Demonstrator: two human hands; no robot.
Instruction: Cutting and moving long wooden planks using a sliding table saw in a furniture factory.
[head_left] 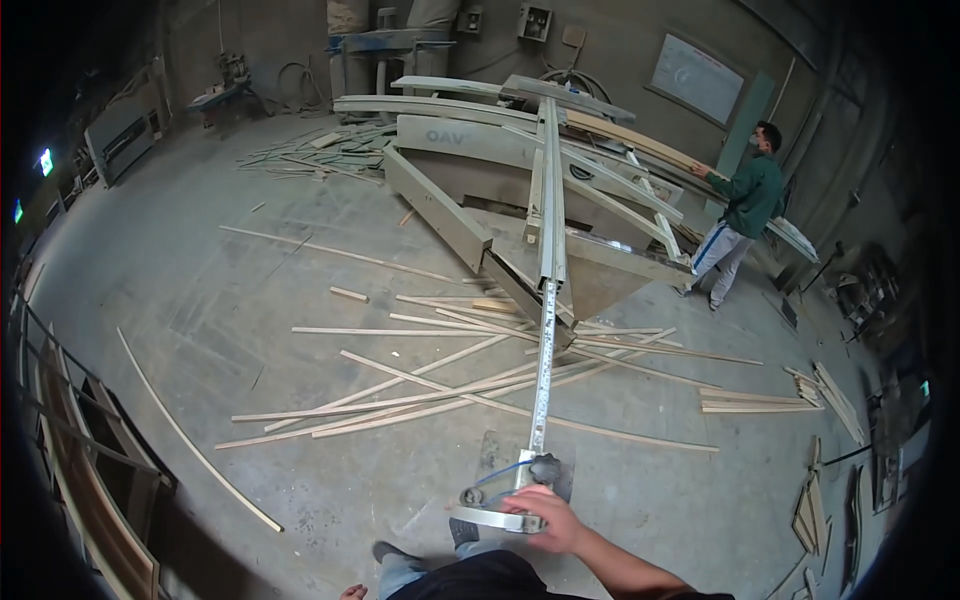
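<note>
Silver on the handle [492,517] and, with dark marks, along the ruler bar [543,370]; black on the knob [545,467], blue on the cord [503,467]. Pale tan on sticks [400,332] across mottled grey floor [200,370], greenish grey on scraps [310,155] toward its far edge. On the co-worker [745,210], green jacket [759,188], pale trousers [725,247] striped blue.

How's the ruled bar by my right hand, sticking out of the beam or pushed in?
Sticking out: a long stretch of the ruled bar shows between the beam and your right hand. Whether fully, I cannot tell.
</note>
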